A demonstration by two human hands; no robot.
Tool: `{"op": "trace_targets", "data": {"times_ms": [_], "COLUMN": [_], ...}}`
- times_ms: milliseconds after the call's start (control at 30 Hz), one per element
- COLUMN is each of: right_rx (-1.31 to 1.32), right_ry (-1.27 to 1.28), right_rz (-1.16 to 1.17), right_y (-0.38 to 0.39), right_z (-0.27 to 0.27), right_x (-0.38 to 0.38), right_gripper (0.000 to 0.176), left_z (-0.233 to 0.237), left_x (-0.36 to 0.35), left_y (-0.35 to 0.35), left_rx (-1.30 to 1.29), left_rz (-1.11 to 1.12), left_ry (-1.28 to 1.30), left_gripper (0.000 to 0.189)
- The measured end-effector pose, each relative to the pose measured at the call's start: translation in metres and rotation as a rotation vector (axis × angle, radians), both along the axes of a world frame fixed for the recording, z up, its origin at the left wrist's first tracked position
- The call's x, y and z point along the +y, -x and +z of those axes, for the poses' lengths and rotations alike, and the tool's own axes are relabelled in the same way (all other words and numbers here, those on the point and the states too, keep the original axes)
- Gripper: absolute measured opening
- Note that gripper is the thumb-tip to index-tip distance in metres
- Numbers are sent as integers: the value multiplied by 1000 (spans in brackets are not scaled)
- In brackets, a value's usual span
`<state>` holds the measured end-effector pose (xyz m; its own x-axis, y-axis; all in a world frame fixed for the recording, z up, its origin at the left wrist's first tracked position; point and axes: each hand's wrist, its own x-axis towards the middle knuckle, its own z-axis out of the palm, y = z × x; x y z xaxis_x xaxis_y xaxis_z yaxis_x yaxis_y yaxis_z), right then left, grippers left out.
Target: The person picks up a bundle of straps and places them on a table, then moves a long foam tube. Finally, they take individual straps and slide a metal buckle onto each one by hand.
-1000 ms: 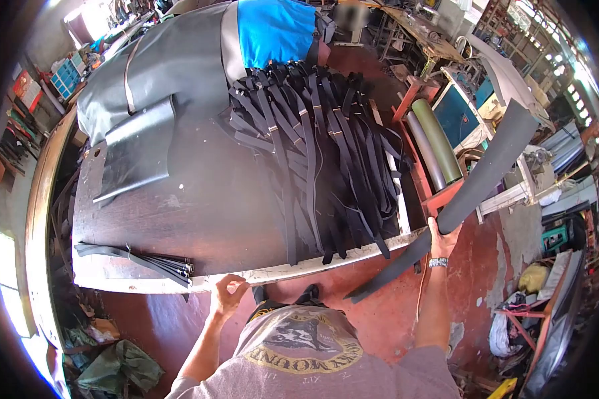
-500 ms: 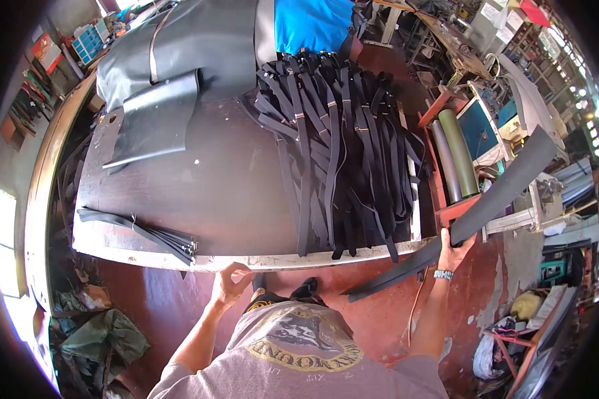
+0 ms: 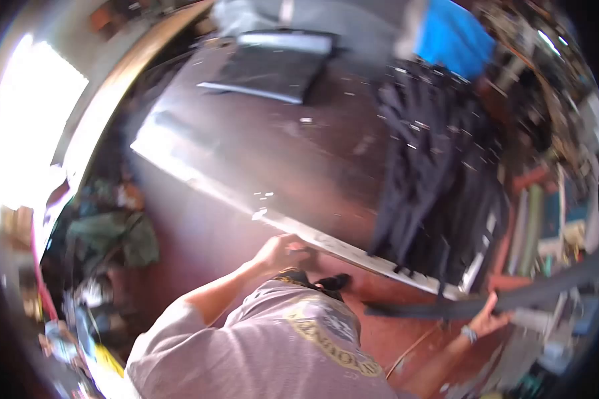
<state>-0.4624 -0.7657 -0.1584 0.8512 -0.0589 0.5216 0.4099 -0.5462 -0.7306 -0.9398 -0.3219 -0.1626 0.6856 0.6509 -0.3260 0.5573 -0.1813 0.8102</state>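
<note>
The brown table (image 3: pixel 333 159) (pale-edged) carries black straps (image 3: pixel 419 166) and a dark sheet (image 3: pixel 273 70).

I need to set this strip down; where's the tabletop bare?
The tabletop looks bare between the black sheet, strap pile and pale front edge near your left hand. The pile crowds the right; glare blurs the left corner.

Bright window (image 3: pixel 30 126) and blue sheet (image 3: pixel 454 38)
</note>
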Motion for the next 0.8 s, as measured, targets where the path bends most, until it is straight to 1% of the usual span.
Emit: {"op": "trace_targets", "data": {"times_ms": [33,100,200,267,300,333,433,467,500,567,633,667,700,733,767,800], "right_rx": [11,-47,35,11,-4,-40,-294,-381,-378,-366,-45,27,35,111,195,504], "right_ry": [-169,-24,-35,-8,4,-5,420,331,314,291,76,150,198,103,176,-18], "right_rz": [74,-96,-131,-182,-208,-225,-360,-309,-226,-63,120,306,510,671,775,868], "right_y": [5,7,7,4,3,6,48,71,96,155,223,257,297,325,355,397], "right_z": [5,3,5,2,0,1,38,48,58,72,65,60,62,42,18,9], "right_x": [8,7,9,5,4,3,26,54,87,166,272,328,392,446,496,553], "right_gripper": [76,93,100,101,102,96,99,76,65,45,28,27,24,18,20,29], "left_z": [7,-2,-5,-1,-3,-4,-9,-11,-15,-16,-15,2,9,-3,-8,-8], "left_x": [4,12,29,51,66,80,143,171,201,264,327,349,361,381,390,397], "left_y": [3,14,35,53,63,73,112,127,140,163,171,167,164,169,173,175], "left_rx": [20,-89,-68,-64,-80,-52,-23,-52,-83,-126,-35,19,73,85,95,103], "left_rz": [-14,-15,41,75,99,185,379,419,460,425,269,191,108,-11,-86,-165], "left_ry": [-2,-68,-86,-87,-100,-142,-273,-335,-394,-524,-830,-879,-907,-838,-786,-738], "left_gripper": [32,31,29,27,22,19,13,12,11,14,22,25,29,31,31,31]}}
